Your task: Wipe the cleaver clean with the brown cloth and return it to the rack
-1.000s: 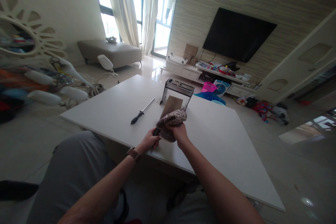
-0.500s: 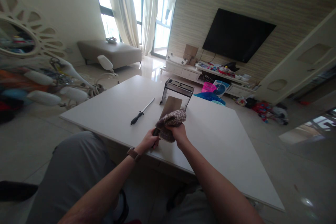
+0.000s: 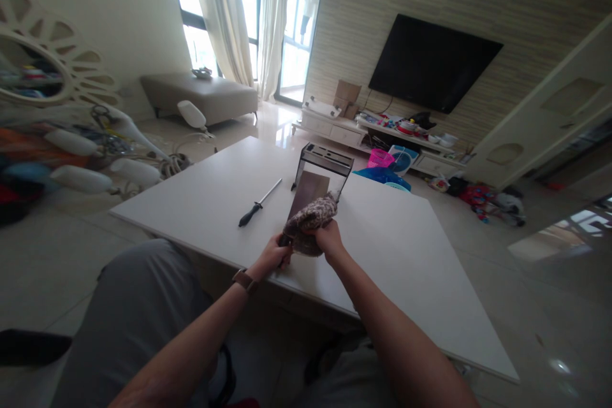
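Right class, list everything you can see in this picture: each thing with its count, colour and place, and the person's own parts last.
Cleaver: one, steel blade, above near table edge.
Cloth: one, mottled brown, wrapped over the blade.
Sharpening steel: one, black handle, lying left of cleaver.
Knife block: one, clear with metal top, behind cleaver.
Table: one, white, centre.
Television: one, black, on far wall.
Bench: one, grey, by window.
Left hand: one, wrist strapped, gripping the cleaver's handle.
Right hand: one, pressing cloth on blade.

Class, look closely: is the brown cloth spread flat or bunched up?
Bunched up: the cloth sits crumpled under the right hand, pressed against the cleaver.
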The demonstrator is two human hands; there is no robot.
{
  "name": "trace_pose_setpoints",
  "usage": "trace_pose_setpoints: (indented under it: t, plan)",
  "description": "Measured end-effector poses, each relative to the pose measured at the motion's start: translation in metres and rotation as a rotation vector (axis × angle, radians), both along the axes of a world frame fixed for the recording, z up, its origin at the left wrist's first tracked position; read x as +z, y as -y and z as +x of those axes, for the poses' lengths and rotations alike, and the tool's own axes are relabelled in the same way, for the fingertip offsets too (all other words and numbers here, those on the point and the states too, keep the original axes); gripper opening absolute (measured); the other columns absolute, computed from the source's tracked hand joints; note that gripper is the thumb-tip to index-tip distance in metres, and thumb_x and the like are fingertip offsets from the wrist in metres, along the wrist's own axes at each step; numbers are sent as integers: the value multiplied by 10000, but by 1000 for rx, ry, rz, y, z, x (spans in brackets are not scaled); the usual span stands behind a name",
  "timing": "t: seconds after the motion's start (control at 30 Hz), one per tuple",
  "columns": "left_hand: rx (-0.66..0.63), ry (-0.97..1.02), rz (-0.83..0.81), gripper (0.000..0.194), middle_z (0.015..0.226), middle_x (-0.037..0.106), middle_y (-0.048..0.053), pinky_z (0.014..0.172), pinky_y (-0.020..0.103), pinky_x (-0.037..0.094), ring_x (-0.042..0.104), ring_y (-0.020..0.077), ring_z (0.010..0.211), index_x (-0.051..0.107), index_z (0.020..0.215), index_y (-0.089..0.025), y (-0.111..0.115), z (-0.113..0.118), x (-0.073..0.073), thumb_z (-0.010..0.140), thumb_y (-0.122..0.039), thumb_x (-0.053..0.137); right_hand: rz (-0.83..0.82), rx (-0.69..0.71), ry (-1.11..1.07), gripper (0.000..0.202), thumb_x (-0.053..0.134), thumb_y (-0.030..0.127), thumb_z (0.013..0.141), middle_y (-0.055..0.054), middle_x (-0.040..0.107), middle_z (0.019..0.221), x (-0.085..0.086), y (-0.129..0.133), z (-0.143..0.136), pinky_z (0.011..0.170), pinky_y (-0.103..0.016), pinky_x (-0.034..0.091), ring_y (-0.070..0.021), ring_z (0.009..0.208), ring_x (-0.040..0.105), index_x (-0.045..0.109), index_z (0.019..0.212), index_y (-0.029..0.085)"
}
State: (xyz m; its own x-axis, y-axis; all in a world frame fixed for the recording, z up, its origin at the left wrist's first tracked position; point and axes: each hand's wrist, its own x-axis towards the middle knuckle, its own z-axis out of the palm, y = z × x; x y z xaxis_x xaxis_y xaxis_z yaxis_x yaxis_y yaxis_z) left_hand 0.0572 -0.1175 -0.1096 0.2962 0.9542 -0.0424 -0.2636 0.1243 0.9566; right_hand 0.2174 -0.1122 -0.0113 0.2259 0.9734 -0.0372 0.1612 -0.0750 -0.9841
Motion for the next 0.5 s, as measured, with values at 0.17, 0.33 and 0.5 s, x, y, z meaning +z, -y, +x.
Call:
trace_pose_setpoints:
  t: [0.17, 0.33, 0.5]
  plan:
    - [-53, 0, -24, 261, 417, 488, -101, 320, 190, 297, 400, 86, 278, 524, 823, -193, 1, -2, 6, 668, -253, 725, 36, -94, -34, 437, 860, 241, 481, -89, 810, 945, 13, -7, 20, 813, -413, 603, -333, 935, 756, 761, 898, 153]
    - [-77, 10, -25, 257, 405, 477, -103, 333, 191, 310, 396, 87, 281, 525, 843, -191, 3, -5, 10, 692, -254, 723, 65, -133, -107, 500, 884, 307, 492, -124, 800, 1003, 8, -10, 30, 813, -405, 603, -328, 967, 751, 753, 940, 129]
    - [17, -5, -36, 259, 406, 495, -96, 318, 182, 276, 401, 93, 285, 504, 837, -203, 2, -4, 4, 647, -250, 673, 5, 10, -235, 561, 907, 323, 493, -124, 793, 1055, -16, 6, -7, 819, -391, 610, -302, 965, 755, 745, 999, 141]
